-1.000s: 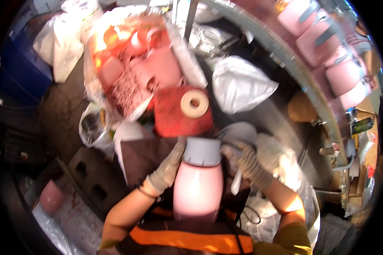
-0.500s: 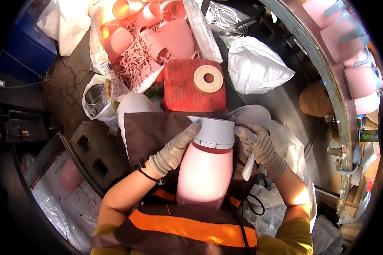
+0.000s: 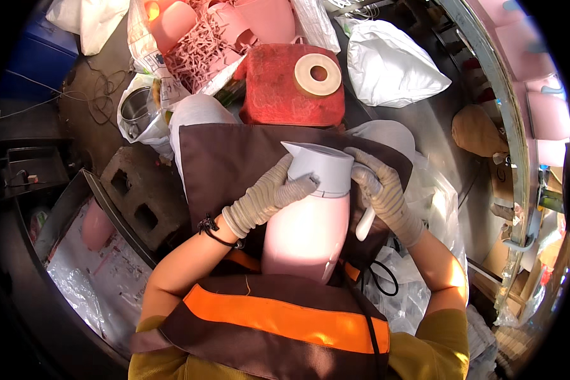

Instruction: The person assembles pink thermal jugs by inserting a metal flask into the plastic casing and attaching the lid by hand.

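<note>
A pink jug body (image 3: 307,239) stands in my lap against the brown apron (image 3: 225,158), its lower end hidden by the apron's fold. On top sits a light grey collar (image 3: 323,166) with a pointed spout toward the left and a pale handle (image 3: 365,224) hanging down on the right. My left hand (image 3: 269,195), in a grey striped glove, is closed on the collar's left side, thumb across its front. Gloved likewise, my right hand (image 3: 386,197) grips the collar's right side where the handle joins; some of its fingers are hidden behind.
Ahead lies a red padded block (image 3: 278,88) with a cream ring (image 3: 317,74) on it. Beyond is a sack of pink jug bodies (image 3: 266,20) and shredded strips. A white bag (image 3: 392,63), a concrete block (image 3: 133,196) and a shelf edge (image 3: 513,114) with pink jugs surround me.
The collar sits lower on the jug body, and the reddish band beneath it no longer shows. My left thumb has come down across the collar's front. The whole view has shifted.
</note>
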Tool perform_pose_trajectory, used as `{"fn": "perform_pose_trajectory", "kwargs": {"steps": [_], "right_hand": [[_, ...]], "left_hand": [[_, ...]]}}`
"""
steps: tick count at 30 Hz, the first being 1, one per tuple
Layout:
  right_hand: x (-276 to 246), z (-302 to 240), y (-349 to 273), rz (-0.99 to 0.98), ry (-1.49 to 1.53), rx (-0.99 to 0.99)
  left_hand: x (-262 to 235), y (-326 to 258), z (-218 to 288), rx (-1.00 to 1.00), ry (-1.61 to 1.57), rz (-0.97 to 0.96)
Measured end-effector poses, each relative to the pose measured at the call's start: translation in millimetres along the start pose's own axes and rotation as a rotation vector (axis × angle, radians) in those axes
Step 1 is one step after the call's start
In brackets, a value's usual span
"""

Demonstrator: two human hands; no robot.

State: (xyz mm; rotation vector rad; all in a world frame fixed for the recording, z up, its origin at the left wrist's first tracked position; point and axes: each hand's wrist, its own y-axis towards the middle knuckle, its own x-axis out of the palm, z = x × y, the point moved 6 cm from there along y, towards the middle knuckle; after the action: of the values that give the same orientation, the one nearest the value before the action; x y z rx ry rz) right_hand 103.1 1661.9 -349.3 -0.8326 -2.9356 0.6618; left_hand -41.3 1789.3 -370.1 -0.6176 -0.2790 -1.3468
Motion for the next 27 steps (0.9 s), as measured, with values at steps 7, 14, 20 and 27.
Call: {"fn": "perform_pose_trajectory", "kwargs": {"steps": [7,14,20,27], "right_hand": [[4,3,9,-0.069,-0.042,-0.011],[7,-4,14,-0.145,-0.181,0.032],[11,0,20,-0.103,0.027,0.086],[-3,-21,8,0.1,0.289,0.251]], "left_hand": [[-3,-1,3,-0.102,-0.297,-0.079],[-3,-7,-2,-0.038,-0.1,-0.009],[-9,0,-3,-0.049,-0.188,0.033],[-9,7,-6,-0.084,-0.632,-0.031]]}}
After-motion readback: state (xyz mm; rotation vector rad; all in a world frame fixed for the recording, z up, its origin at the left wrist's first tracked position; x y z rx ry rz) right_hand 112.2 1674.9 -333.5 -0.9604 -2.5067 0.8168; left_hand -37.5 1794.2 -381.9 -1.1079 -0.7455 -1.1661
